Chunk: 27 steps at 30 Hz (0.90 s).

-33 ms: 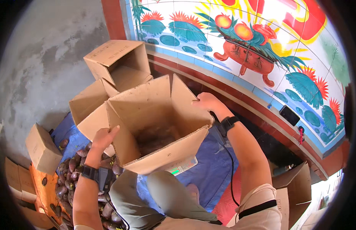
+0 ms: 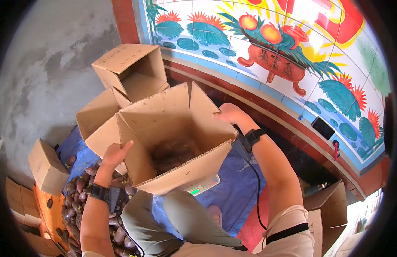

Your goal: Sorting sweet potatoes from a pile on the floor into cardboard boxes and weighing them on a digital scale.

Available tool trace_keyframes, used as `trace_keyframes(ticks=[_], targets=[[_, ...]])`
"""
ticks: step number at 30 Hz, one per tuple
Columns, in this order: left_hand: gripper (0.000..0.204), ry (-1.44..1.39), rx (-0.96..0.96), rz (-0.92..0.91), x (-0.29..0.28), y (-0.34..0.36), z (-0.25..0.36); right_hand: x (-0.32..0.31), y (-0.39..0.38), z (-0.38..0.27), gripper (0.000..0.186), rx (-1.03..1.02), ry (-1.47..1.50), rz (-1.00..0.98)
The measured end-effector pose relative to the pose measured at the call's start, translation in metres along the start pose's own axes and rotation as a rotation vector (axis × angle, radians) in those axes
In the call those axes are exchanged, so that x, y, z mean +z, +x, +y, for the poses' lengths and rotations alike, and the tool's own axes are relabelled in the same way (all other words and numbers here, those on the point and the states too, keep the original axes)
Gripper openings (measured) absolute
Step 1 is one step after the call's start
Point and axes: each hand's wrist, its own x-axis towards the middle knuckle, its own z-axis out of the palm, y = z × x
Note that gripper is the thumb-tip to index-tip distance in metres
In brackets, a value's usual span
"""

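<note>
A large open cardboard box (image 2: 190, 171) stands in front of me, its flaps up. My left hand (image 2: 116, 155) is closed on its left edge, thumb pointing up. At the far right edge my right hand (image 2: 232, 116) grips the cardboard, fingers over the rim. Dark brownish-purple contents (image 2: 172, 154) lie deep inside, too shadowed to make out. Below the box's near side shows part of a scale (image 2: 207, 185) with a lit green display. To the left of my knees is a heap of purple-red roots like sweet potatoes (image 2: 80, 186), some with green sprouts.
Two open cardboard boxes (image 2: 130, 60) (image 2: 95, 113) stand beyond the held one. A smaller carton (image 2: 47, 167) leans at the left, and another box (image 2: 327, 210) sits at the lower right. Blue sheeting (image 2: 245, 192) covers the floor. A painted tile wall (image 2: 267, 92) with a ledge runs along the right.
</note>
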Motion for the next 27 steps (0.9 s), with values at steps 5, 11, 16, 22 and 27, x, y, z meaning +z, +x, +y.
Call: trace_keyframes(ticks=[5,11,16,22,27], targets=[[0.052,-0.068,-0.059,-0.069,0.004,0.0,0.003,0.012,0.007,0.003,0.042,0.035,-0.119,-0.101],[0.039,-0.097,-0.061,-0.053,0.006,-0.008,-0.002,0.017,-0.009,0.002,0.031,-0.029,-0.164,-0.031],[0.034,-0.322,-0.057,-0.044,0.006,-0.02,-0.019,0.016,-0.037,0.005,0.035,-0.066,-0.12,-0.053],[0.033,0.03,0.142,-0.015,-0.007,-0.042,0.027,0.037,-0.126,0.055,0.035,-0.061,-0.052,0.106],[0.033,0.115,0.396,-0.041,-0.009,-0.073,0.11,0.047,-0.226,0.096,0.037,0.077,0.16,0.279]])
